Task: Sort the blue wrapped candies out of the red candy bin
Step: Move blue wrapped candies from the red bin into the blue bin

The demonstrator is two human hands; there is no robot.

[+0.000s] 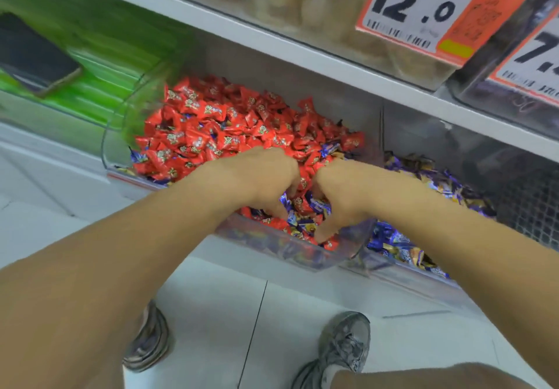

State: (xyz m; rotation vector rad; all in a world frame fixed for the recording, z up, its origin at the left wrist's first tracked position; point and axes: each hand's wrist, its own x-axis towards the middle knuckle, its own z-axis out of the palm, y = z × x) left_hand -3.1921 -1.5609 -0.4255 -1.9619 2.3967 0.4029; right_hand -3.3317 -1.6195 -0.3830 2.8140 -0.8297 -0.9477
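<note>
Blue wrapped candies (316, 205) lie between the left hand (266, 177) and right hand (341, 192), grasps unclear.

- The place was a shop, in its loose-sweets aisle.
- Orange-and-white printed price tags (435, 10) hung from a white shelf edge (302, 52).
- Clear plastic bulk bins (115, 158) held heaps of red wrapped candies (227, 122).
</note>
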